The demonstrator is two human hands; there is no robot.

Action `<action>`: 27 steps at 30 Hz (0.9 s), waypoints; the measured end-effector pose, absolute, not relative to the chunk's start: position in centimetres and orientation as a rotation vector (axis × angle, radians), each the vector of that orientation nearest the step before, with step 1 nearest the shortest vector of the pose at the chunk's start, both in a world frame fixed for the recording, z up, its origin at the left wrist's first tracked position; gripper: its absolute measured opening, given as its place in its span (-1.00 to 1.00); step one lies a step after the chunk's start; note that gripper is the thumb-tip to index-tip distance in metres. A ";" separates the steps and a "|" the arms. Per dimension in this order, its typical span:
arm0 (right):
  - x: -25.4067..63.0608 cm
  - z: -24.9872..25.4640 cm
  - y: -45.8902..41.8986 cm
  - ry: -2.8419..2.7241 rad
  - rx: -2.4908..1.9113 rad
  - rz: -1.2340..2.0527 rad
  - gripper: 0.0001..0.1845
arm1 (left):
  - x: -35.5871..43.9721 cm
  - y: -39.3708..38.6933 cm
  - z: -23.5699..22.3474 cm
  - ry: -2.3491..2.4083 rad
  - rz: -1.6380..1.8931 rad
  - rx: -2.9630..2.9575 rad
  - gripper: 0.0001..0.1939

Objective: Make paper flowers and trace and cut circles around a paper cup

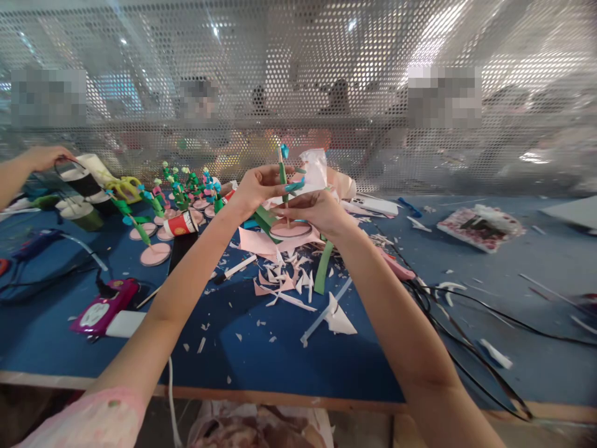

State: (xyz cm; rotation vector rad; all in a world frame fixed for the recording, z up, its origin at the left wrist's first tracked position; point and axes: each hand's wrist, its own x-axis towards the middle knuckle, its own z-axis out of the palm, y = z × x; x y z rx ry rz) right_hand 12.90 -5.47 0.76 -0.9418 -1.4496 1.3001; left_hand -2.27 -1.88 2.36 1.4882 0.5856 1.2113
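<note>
Both my hands are raised over the blue table (289,348), working on one paper flower. My left hand (257,185) pinches its green stem (282,177), which stands upright with a blue bud on top. My right hand (313,210) is closed on the lower stem beside a small teal leaf (295,185). The stem's round pink base (290,229) hangs just under my right hand. A clear plastic bag (314,168) sits right behind the fingers.
Pink and white paper scraps (284,280) and a green strip (323,269) lie below my hands. Several finished flowers on pink discs (180,193) stand at left, near a red-white tube (181,224) and tape rolls (84,186). Another person's hand (44,157) reaches in far left. Black cables (466,348) run at right.
</note>
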 end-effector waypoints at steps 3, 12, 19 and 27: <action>13.1 0.4 -4.9 -1.398 -0.944 1.294 -0.52 | -2.4 -1.7 2.3 0.538 1.218 1.485 -0.49; 13.5 0.1 -4.5 -1.428 -0.792 1.418 -0.45 | -3.1 -1.2 2.2 0.490 1.080 1.614 -0.45; 13.6 0.3 -4.6 -1.449 -0.801 1.440 -0.44 | -3.2 -1.8 2.7 0.578 1.163 1.602 -0.54; 13.8 -0.2 -4.4 -1.519 -0.945 1.336 -0.63 | -3.0 -2.1 2.8 0.604 1.225 1.524 -0.56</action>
